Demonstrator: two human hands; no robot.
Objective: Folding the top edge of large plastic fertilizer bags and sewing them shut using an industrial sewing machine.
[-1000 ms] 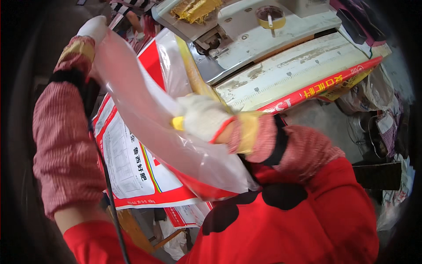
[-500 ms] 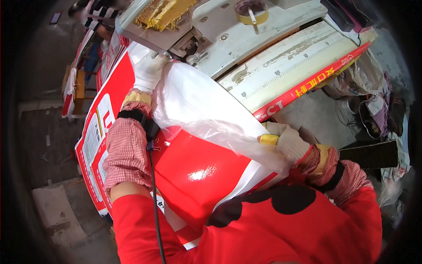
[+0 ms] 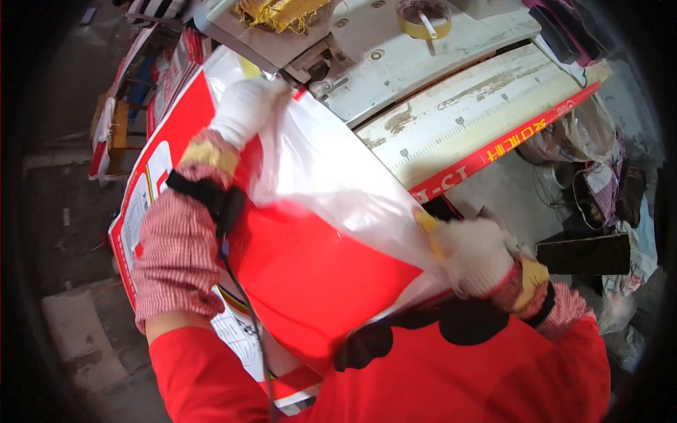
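A large red and white printed sack (image 3: 310, 268) lies below a sewing machine (image 3: 409, 42). Along its edge a clear plastic liner (image 3: 338, 204) is gathered and wrinkled. My left hand (image 3: 250, 113), in a white knit glove, is closed on the sack's upper corner beside the machine's needle area; its fingertips are smeared by motion. At the other end of the same edge, my right hand (image 3: 476, 254), gloved with yellow patches at the fingers, is closed on the sack and liner close to my body. Its fingertips are partly hidden and blurred.
On the machine bed sit a tape roll (image 3: 423, 20) with a white stick in it and a frayed yellow cloth (image 3: 282, 13). A worn ruled board (image 3: 458, 113) runs right. More printed sacks (image 3: 173, 77) are stacked far left. A dark cable (image 3: 247, 303) hangs by my left arm.
The sack's edge by my left hand has shifted, and a red printed strip now shows beside the machine. My left forearm has swung left. My right hand has moved slightly, blurred, still gripping.
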